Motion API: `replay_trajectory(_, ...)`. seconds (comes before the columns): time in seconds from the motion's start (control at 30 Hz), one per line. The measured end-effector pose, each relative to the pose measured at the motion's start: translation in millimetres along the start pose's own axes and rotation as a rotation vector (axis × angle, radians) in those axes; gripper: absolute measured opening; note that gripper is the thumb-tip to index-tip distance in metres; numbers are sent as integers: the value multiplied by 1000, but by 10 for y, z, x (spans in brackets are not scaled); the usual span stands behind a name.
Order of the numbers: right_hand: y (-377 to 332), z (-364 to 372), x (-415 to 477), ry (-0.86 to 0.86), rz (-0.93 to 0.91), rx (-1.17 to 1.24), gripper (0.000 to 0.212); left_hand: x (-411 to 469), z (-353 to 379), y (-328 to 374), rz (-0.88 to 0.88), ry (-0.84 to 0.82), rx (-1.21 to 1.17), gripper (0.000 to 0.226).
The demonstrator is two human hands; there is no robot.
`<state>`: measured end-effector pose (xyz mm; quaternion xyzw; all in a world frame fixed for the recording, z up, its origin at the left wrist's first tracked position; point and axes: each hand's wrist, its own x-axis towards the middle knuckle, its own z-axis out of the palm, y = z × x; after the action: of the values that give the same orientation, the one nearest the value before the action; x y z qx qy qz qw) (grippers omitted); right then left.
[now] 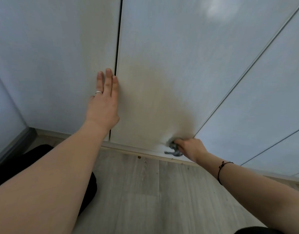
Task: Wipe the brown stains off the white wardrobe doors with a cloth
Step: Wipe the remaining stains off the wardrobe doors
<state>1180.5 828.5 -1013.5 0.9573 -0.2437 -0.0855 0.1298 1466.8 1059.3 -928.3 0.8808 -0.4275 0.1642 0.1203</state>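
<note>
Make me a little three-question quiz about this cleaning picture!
1. True or false: the left hand lies flat against a white wardrobe door.
2. Which holds the grey cloth? A: the left hand. B: the right hand.
3. Fill in: the brown stain spreads ___ the grey cloth.
Key: 1 true; 2 B; 3 above.

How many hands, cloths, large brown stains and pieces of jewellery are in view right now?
Hands: 2 (left hand, right hand)
Cloths: 1 (grey cloth)
Large stains: 1 (brown stain)
Jewellery: 2 (ring, bracelet)
Total: 6
</note>
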Motion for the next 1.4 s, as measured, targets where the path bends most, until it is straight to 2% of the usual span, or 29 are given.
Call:
replay_trajectory(0.1,81,413,-73,-294,96,40,29,11,34,-29,11,14,10,102)
replay_trajectory(0.17,81,552,-123,-337,132,84,26,14,46,-20,11,17,-1,102)
replay_trajectory(0.23,62,569,-109,-293,130,128,23,20,50,4,3,22,-2,101)
replay_trajectory(0.4,9,48,136,41,-20,150,19,13,37,50,-17,26,-13,101)
replay_trajectory(0.5,-168,-434,291,391,-120,203,14,5,9,36,-7,22,3,102)
replay_trajectory(0.57,-314,-728,431,627,-175,222,20,9,-2,16,4,12,14,102)
replay_trajectory(0.67,-477,-999,611,751,-199,232,20,19,0,2,10,5,32,104)
replay_trajectory(0.73,-511,-937,676,640,-259,156,20,16,20,12,5,11,30,103)
replay_trajectory(0.83,-557,-546,645,145,-261,-37,27,15,46,25,-9,23,41,101)
replay_trajectory(0.97,-456,148,389,-392,-121,-188,23,34,60,48,-16,38,26,100)
replay_trajectory(1.0,-405,263,325,-475,-76,-184,24,33,66,53,-15,38,21,100)
replay_trajectory(1.07,-332,367,270,-509,-20,-150,28,33,84,43,-21,46,33,99)
replay_trajectory(1.17,-432,276,332,-415,-19,-45,26,25,94,45,-13,52,44,98)
replay_trajectory(1.23,-576,64,437,-284,-85,19,26,22,96,49,-9,55,28,99)
replay_trajectory(1.33,-794,-479,667,47,-242,93,28,13,102,26,-9,66,13,102)
replay_trajectory(1.4,-932,-891,819,360,-294,217,27,2,88,-9,6,62,6,102)
